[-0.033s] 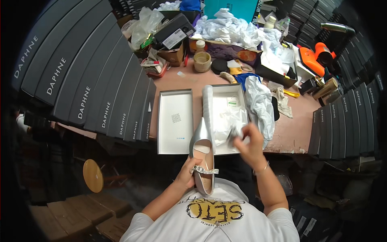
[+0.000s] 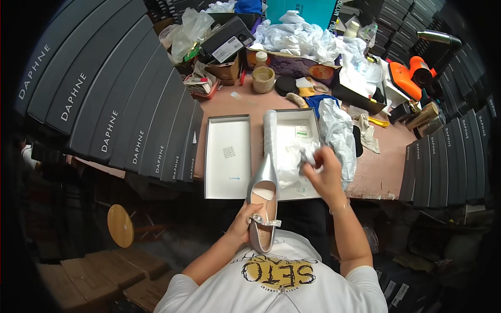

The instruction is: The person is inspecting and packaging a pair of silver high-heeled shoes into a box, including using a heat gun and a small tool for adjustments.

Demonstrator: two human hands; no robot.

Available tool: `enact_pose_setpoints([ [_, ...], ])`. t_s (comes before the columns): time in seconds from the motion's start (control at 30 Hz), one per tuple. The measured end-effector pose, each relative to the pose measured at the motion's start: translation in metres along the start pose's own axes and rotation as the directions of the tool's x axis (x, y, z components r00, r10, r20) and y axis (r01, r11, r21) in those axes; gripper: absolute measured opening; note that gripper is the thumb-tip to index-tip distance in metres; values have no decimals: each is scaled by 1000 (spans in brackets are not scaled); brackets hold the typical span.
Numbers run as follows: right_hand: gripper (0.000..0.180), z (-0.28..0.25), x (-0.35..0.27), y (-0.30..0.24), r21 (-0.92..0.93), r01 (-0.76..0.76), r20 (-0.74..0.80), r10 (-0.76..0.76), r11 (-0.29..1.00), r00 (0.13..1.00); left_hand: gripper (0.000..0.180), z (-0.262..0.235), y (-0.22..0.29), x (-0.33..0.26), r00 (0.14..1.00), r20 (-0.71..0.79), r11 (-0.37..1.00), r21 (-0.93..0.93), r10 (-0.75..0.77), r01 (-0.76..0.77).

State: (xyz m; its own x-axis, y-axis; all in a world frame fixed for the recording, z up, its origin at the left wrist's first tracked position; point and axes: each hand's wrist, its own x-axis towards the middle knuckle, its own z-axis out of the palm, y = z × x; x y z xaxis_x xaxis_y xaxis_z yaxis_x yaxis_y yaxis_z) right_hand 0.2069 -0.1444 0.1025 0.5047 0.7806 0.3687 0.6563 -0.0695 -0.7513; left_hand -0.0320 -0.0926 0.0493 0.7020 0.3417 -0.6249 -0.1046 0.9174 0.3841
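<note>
— Along the nine-to-eleven o'clock side, what takes up the most room?

— A slanted wall of dark grey shoe boxes (image 2: 125, 99), with a shorter stack (image 2: 443, 156) at three o'clock. Between them lies the pinkish worktable (image 2: 381, 172), crowded at twelve o'clock with crumpled white paper (image 2: 297, 34), a round tub (image 2: 263, 79) and an orange tool (image 2: 412, 73).

— And nearer the middle?

— An open white shoe box (image 2: 292, 122) beside its upturned lid (image 2: 228, 156), just touching side by side. Below them, at six o'clock, is the silver shoe (image 2: 263, 201), toe pointing toward twelve.

— How do the hands stand?

— The left hand (image 2: 244, 221) is curled around the shoe's heel end, fingers closed on it beside the jewelled strap (image 2: 265, 221). The right hand (image 2: 326, 172) is bunched closed on white tissue paper (image 2: 300, 156) inside the box.

— How would that shoe handle?

— Light, I'd judge, with a stiff sole and a smooth, probably slippery metallic upper that would scuff or mark easily. The heel cup or the sides by the strap look the safest places to grip; the strap's stones seem fragile.

— Anything you can't make out?

— The shoe's heel and underside are hidden by the left hand and shirt. A second silvery shape (image 2: 270, 130) stands in the box, but whether it's the matching shoe I cannot tell. The fisheye rim is dark.
</note>
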Motion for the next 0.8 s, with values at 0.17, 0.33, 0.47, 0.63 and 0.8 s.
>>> enact_pose_setpoints([
  [0.17,16,97,21,113,-541,349,391,-138,765,910,78,13,-5,-28,987,152,994,101,-50,35],
  [0.33,21,21,6,-20,-103,193,430,-131,976,893,88,8,-1,-35,991,108,994,69,77,-84],
  [0.47,12,58,-42,-26,-303,550,521,-348,778,779,99,11,-22,-14,918,268,886,285,293,-366],
  [0.63,9,74,-53,-6,-336,497,558,-255,800,789,95,17,-26,-22,953,182,930,234,243,-283],
  [0.8,14,64,-66,-9,-351,412,589,-143,841,795,93,10,-37,-20,934,208,825,439,291,-355],
])
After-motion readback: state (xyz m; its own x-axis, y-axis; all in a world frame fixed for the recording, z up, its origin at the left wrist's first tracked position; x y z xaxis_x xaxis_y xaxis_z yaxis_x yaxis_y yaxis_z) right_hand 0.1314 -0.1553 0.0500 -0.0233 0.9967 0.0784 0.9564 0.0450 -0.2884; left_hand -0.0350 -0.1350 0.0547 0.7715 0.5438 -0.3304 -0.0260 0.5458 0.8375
